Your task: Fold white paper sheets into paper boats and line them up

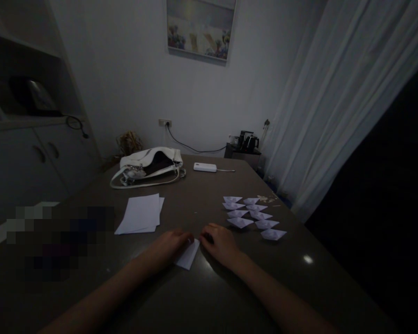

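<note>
A small folded sheet of white paper (189, 258) lies on the table in front of me. My left hand (173, 243) rests over its upper left part, with fingers curled onto it and hiding that portion. At the paper's upper right corner, my right hand (221, 242) has its thumb and fingers bent together, their tips touching the edge. To the right, several folded white paper boats (239, 222) stand in two rows. A stack of flat white sheets (139, 214) lies beyond my left hand.
A white handbag (149, 160) sits at the far left of the brown table (209, 301). Near the far edge lies a white device (205, 167) with a strap. Small pale scraps (266, 199) lie by the right edge, near a sheer curtain (320, 116).
</note>
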`<state>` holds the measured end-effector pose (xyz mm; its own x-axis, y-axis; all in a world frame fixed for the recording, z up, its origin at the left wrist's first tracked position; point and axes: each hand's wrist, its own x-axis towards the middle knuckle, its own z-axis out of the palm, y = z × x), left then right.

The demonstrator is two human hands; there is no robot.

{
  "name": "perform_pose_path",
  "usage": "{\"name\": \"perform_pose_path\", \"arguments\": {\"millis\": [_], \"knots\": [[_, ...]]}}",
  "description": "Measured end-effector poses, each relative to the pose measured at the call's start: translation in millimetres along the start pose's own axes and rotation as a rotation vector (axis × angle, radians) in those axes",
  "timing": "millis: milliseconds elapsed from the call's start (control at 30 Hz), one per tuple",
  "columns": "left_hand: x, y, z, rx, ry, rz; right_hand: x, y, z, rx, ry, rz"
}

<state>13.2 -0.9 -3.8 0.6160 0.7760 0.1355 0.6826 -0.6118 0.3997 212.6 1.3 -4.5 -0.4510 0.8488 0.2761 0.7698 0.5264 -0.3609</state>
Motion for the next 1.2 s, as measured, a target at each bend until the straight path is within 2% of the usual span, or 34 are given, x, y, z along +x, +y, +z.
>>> {"name": "perform_pose_path", "arguments": {"millis": [133,333,533,667,767,1033,1200], "knots": [[0,1,0.2,0.008,-0.007,-0.013,-2,-1,0,0.023,-0.008,-0.05],[-1,1,-0.5,-0.039,0.007,-0.009,1,1,3,0.059,0.0,-0.016],[0,-2,1.7,-0.226,0.113,-0.054,0,1,2,0.24,0.051,-0.044],[2,0,1.4,-0.318,0.238,-0.119,-3,-4,-1,0.362,0.02,-0.051],[2,3,1.6,-0.361,0.284,-0.125,-4,-7,-1,0.436,-0.001,-0.063],[0,12,2.4,-0.571,0.259,-0.073,-4,-1,5,0.669,0.0,-0.052],[-1,17,0.9,-0.693,0.229,-0.057,-2,1,9,0.889,-0.076,-0.041]]}}
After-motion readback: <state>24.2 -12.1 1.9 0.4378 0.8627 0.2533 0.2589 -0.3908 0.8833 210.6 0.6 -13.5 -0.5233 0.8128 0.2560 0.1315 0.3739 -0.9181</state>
